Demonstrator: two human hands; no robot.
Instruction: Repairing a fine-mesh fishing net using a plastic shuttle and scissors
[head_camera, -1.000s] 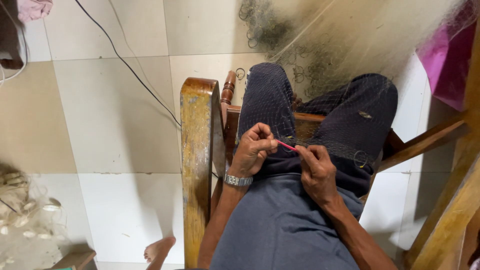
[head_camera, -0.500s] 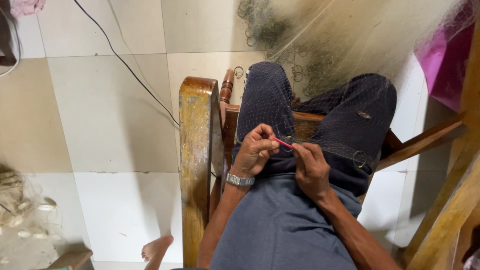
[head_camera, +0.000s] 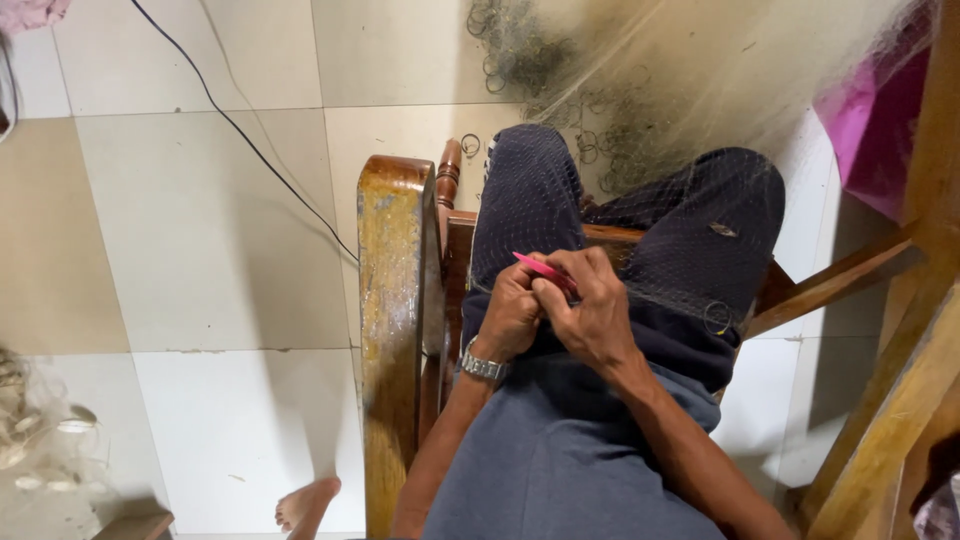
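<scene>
head view, now: person is sitting in a wooden chair (head_camera: 395, 330), looking down into own lap. both hands are meeting over the thighs. the right hand (head_camera: 597, 312) is curling over and pinching a slim pink netting needle (head_camera: 545, 268), fingers pressed together around it, its tip poking out up and to the left. the left hand (head_camera: 512, 315) is tucked just beside and partly under the right, fingers bunched, seemingly gripping a fold of fine fishing net (head_camera: 650, 190) (the strand itself is too thin to make out). a metal wristwatch (head_camera: 484, 366) is sitting on the left wrist.

the net is draping over both knees and spreading up onto the tiled floor (head_camera: 200, 200), with small metal rings (head_camera: 520, 60) clustered along its far part. a black cable (head_camera: 250, 140) is running across the tiles. a bare foot (head_camera: 305, 503) is showing at the bottom, beside the chair arm.

against the frames from a second and half a second ago: the hands were a little apart, needle bridging the gap between them; now they are closing together, right over left, and the needle is pointing more leftward. my reading is that a stitch or knot is being drawn tight, mid-cycle, with the mending far from finished.
</scene>
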